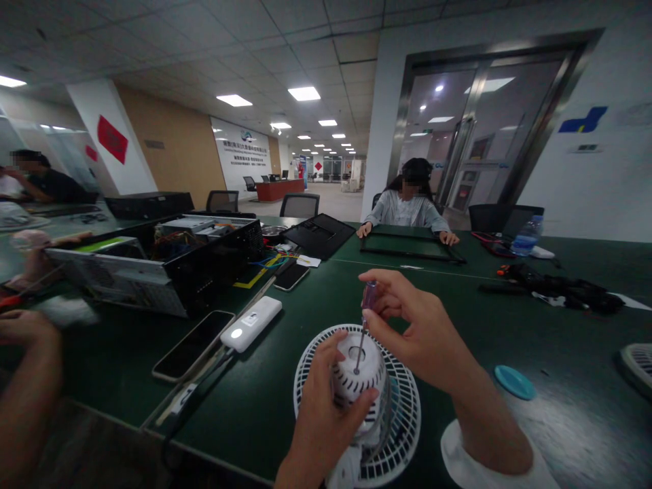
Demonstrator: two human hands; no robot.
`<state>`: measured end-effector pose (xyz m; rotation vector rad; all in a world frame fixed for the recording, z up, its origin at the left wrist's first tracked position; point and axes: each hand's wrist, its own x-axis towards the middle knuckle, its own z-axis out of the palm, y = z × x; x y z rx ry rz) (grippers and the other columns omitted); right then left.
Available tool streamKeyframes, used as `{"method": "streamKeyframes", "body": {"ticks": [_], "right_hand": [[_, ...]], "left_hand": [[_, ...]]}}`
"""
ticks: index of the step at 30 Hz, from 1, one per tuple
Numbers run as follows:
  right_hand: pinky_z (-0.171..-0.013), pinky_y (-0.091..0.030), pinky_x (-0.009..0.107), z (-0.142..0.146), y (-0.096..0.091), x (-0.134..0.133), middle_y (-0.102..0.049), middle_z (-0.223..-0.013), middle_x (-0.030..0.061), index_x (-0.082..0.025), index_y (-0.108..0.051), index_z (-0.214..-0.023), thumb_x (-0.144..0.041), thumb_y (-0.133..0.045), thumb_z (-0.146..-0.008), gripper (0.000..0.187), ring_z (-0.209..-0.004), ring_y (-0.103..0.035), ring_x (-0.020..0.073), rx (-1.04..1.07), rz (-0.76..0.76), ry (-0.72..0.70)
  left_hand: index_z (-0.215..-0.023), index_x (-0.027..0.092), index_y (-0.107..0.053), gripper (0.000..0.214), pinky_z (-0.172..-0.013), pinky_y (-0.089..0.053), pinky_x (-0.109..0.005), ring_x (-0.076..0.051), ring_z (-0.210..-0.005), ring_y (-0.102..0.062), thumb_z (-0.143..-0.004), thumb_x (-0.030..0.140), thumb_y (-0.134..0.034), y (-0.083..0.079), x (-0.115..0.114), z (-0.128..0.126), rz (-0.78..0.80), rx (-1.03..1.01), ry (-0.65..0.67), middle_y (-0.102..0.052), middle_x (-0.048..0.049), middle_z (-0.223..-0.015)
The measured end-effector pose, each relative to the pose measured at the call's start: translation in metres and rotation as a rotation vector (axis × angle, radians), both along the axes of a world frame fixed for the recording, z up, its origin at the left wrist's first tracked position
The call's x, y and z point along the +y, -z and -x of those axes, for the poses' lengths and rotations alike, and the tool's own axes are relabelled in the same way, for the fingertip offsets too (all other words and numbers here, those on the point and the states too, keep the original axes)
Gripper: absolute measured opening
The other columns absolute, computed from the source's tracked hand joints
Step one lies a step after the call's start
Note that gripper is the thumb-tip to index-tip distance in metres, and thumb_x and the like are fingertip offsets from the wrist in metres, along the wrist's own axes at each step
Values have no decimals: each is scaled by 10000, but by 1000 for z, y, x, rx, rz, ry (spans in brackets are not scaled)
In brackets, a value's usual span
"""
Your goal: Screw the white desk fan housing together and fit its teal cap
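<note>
In front of me on the green table lies a white electric fan (407,414), its slatted grille down and the motor housing facing up. My left hand (329,414) is wrapped round the motor housing (369,353), fingers on one side and thumb on the other. Above it, my right hand (412,319) grips a screwdriver (370,294) by its purplish handle. The thin metal shaft points down, slightly tilted, and its tip meets a small hole in the top of the housing. Whether a screw sits in that hole cannot be made out.
Left of the fan are a white power strip (252,324), a phone (193,345) and another phone (291,276). An opened computer case (204,272) stands beyond. To the right lies a turquoise disc (514,382). Across the table a person holds a black frame (412,255); another person's arm (25,380) reaches in at left.
</note>
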<state>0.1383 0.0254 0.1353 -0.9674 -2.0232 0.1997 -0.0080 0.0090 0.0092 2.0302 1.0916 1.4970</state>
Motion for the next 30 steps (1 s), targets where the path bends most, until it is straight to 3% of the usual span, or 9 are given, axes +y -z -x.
{"method": "streamKeyframes", "body": {"ticks": [3, 18, 25, 30], "right_hand": [[-608, -506, 236, 3, 1, 1, -611, -792, 2, -178, -473, -1109, -118, -501, -777, 338, -628, -604, 108, -32, -7, 13], [-596, -500, 228, 2, 2, 2, -628, -829, 15, -185, -470, -1114, -127, -491, -784, 336, -635, -607, 109, -37, -8, 13], [-623, -501, 235, 2, 2, 2, -629, -830, 15, -177, -474, -1117, -121, -497, -779, 343, -646, -608, 111, -50, 6, -26], [-606, -502, 226, 2, 2, 4, -622, -808, 9, -182, -472, -1119, -116, -495, -778, 348, -634, -602, 105, -36, 2, -22]], "left_hand": [[-1131, 244, -347, 490, -949, -418, -498, -277, -1191, -473, -746, 183, -645, 2, 0, -1, 34, -22, 6, -460, -127, -1293], [-1032, 242, -376, 386, -952, -415, -492, -276, -1201, -468, -754, 178, -635, -3, -1, -1, 6, -19, 7, -478, -129, -1283], [-890, 230, -512, 150, -920, -442, -436, -269, -1134, -518, -778, 218, -611, -5, -4, -4, -13, -58, -11, -488, -102, -1271], [-878, 227, -545, 108, -905, -456, -427, -267, -1119, -523, -788, 219, -604, -4, -4, -4, -28, -22, -14, -473, -107, -1278]]}}
